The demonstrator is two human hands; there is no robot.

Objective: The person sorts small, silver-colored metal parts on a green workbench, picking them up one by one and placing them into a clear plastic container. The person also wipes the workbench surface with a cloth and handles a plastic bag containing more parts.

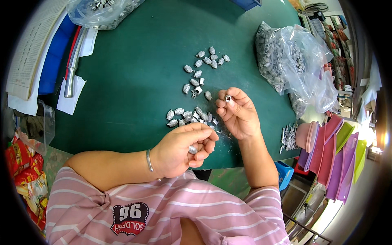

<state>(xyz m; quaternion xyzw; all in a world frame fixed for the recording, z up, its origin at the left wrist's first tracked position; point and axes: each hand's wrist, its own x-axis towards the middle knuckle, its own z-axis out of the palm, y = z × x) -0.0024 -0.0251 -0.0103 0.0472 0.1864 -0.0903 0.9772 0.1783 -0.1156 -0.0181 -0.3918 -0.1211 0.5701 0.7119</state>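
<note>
My right hand [241, 119] is raised over the table, thumb and fingers pinching a small grey metal bead [228, 98] whose dark hole shows at one end. Lower and to the left, my left hand [177, 148] is half curled, palm up, around another oval grey bead [192, 150]. Just beyond the left hand lies a loose pile of patterned oval metal beads [199, 110], mixed with small shiny metal bits. Farther off, several more such beads [207, 61] are scattered on the green table [134, 81]. The left fingers partly cover the near pile.
A clear bag of small grey metal parts [271, 57] stands at the right, and another bag [104, 14] at the far left. Small silvery pieces [289, 138] lie near the right edge. At left are a metal-handled tool [70, 83] and papers; colourful plastic bins [326, 159] stand right.
</note>
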